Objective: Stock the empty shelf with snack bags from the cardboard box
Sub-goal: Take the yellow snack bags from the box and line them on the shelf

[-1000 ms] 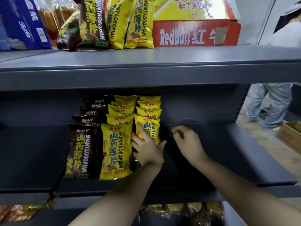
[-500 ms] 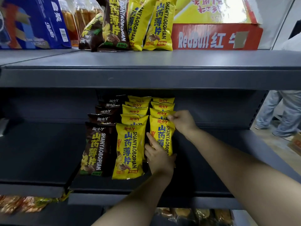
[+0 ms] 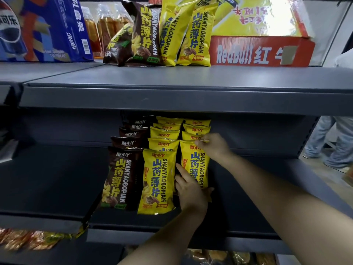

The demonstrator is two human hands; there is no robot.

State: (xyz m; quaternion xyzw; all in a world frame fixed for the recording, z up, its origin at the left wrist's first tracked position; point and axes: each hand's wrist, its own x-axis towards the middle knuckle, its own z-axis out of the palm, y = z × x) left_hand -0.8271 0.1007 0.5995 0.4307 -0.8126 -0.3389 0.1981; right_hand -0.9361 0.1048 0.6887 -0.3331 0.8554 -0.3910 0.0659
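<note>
step: seat yellow bag (image 3: 194, 165) upright on shelf (image 3: 57, 178) | right grip (image 3: 214, 148) pinches its top seal | left grip (image 3: 191, 194) clasps its base, below right grip | long axis vertical between grips | left nearer

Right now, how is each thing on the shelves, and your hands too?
Right yellow bag, upright, held top and bottom.
Left grip, holds that bag's bottom.
Right grip, pinches its top edge.
Middle yellow row, upright, front to back.
Brown row, upright, front to back.
Shelf, part filled.
Top bags, leaning together.
Red Bull box, resting on top shelf.
</note>
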